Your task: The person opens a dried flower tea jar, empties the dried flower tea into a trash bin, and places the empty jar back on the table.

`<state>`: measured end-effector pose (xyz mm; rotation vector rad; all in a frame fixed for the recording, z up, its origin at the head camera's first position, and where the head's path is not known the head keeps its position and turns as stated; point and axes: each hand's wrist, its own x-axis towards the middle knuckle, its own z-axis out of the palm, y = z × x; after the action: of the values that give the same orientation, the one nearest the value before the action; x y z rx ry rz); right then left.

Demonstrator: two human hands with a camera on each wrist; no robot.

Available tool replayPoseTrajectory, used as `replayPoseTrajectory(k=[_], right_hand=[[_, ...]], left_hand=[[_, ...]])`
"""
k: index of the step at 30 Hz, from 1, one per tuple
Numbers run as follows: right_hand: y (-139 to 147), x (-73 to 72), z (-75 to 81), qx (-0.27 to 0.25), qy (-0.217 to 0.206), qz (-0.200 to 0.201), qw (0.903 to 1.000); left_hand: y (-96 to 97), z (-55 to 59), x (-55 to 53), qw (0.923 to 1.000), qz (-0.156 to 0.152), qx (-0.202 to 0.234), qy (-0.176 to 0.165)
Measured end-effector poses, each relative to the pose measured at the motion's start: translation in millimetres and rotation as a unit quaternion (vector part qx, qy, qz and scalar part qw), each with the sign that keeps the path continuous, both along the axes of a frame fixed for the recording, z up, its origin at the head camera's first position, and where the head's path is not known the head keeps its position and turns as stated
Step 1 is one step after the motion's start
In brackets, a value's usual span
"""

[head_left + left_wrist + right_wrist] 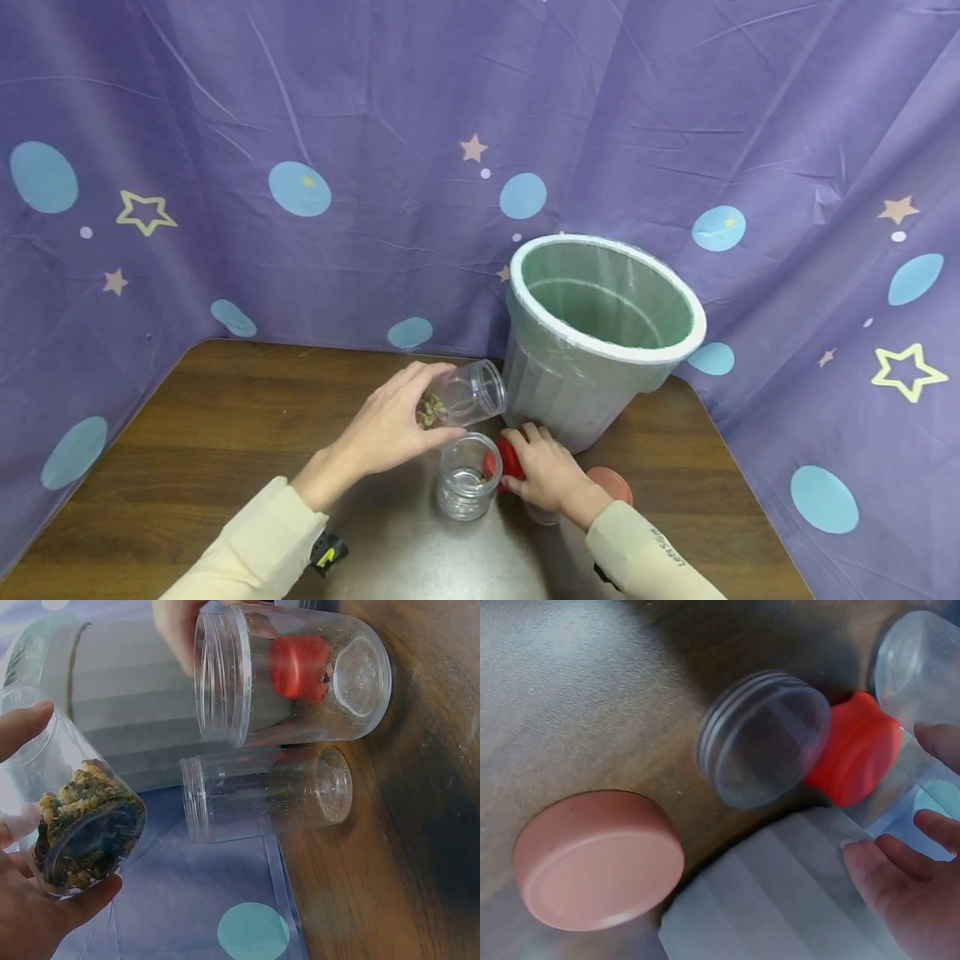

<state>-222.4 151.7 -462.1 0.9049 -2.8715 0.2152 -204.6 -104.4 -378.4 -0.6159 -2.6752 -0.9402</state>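
Note:
My left hand [386, 425] grips a clear jar [86, 769] tipped on its side, mouth to the right. Dried yellowish-green flower buds [82, 825] lie toward its base. Below its mouth, an uncapped clear jar [467, 492] stands upright on the table. A second clear jar [262, 795] shows beside that one in the left wrist view. My right hand [551, 468] hovers by a red object [859, 750], perhaps a lid, its fingers apart with nothing visible between them. Near it lie a clear round lid [765, 739] and a pink lid [600, 859].
A tall grey bin [562, 400] with a white rim and clear liner stands behind the right hand. Purple patterned cloth [375, 208] hangs around the back and sides of the wooden table [247, 433].

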Motion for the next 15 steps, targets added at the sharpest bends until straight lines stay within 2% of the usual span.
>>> replayPoseTrajectory(k=[6, 9, 15], right_hand=[[0.4, -0.8, 9.5, -0.015, 0.028, 0.008, 0.9995], [1.8, -0.3, 11.5, -0.002, 0.076, 0.021, 0.9969], [6.7, 2.4, 18.7, 0.029, 0.169, 0.039, 0.9845]], left_hand=[[-1.3, 0.7, 0.0, 1.0, 0.002, 0.006, 0.002], [-1.4, 0.2, 0.1, 1.0, 0.005, 0.007, 0.006], [-3.0, -0.5, 1.2, 0.9998, 0.014, 0.013, 0.0]])
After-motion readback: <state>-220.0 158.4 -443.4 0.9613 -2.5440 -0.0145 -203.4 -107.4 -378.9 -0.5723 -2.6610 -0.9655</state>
